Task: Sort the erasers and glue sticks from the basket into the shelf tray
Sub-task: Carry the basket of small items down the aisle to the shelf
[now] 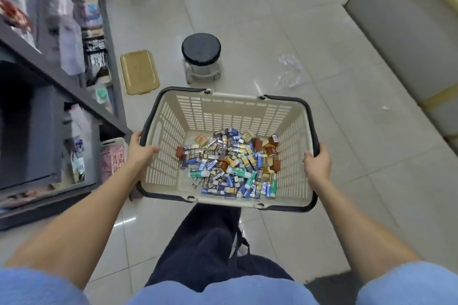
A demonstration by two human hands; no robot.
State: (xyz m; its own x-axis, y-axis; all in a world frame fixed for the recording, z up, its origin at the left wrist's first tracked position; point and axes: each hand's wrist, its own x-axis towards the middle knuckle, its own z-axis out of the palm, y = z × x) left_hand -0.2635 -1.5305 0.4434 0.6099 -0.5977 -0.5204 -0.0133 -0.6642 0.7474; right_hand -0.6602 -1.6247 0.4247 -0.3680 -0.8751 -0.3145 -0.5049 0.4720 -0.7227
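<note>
Cream basket (285, 119) held between hands: left hand (140, 152) grips left rim, right hand (317, 164) grips right rim; erasers and glue sticks (230, 163) heaped inside.

Pale glossy tile floor (247, 20). Grey shelving (49, 69) along left, stocked, blurred. Black-topped round stool (201, 48) mid-aisle. Grey cabinet (409, 32) right. Clear plastic scrap (290, 72) on floor.

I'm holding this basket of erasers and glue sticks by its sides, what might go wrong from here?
1. The left hand and right hand grip the basket only at its side rims; a tilt might slide the loose erasers and glue sticks into one corner.
2. The stool, gold tray and plastic wrap lie on the floor ahead; tripping or slipping seems possible.
</note>
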